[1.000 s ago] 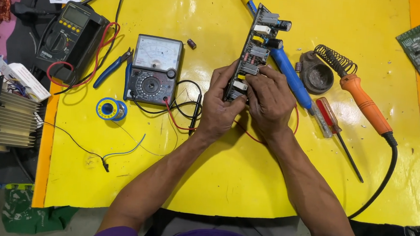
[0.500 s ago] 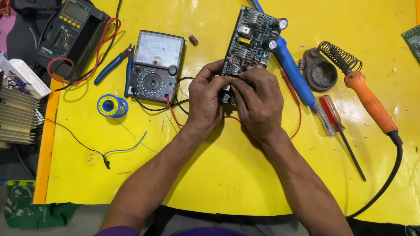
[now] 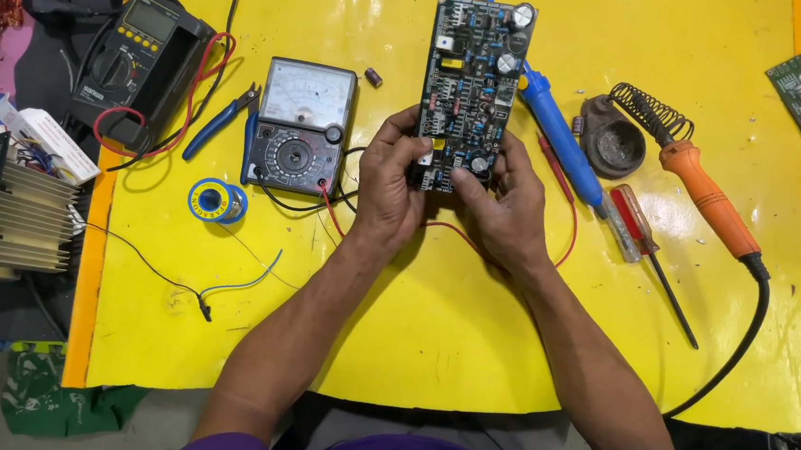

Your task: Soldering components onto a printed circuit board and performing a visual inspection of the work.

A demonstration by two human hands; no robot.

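Observation:
Both hands hold a long dark circuit board (image 3: 472,78) flat above the yellow table (image 3: 430,332), component side up, with capacitors and small parts showing. My left hand (image 3: 392,188) grips its near left edge, thumb on the board. My right hand (image 3: 505,209) grips the near right corner, fingers pressing on the lower components. The board's near end is partly hidden by my fingers.
Left of the board lie an analog multimeter (image 3: 301,127), blue cutters (image 3: 218,123), a solder spool (image 3: 218,201) and a digital multimeter (image 3: 142,57). To the right lie a blue desoldering pump (image 3: 559,142), a red screwdriver (image 3: 651,254), an orange soldering iron (image 3: 707,206) and its stand (image 3: 612,142). Heatsink board (image 3: 2,208) at left edge.
The circuit board has turned from edge-on to flat, component side facing up. Both hands have slid down to its near end.

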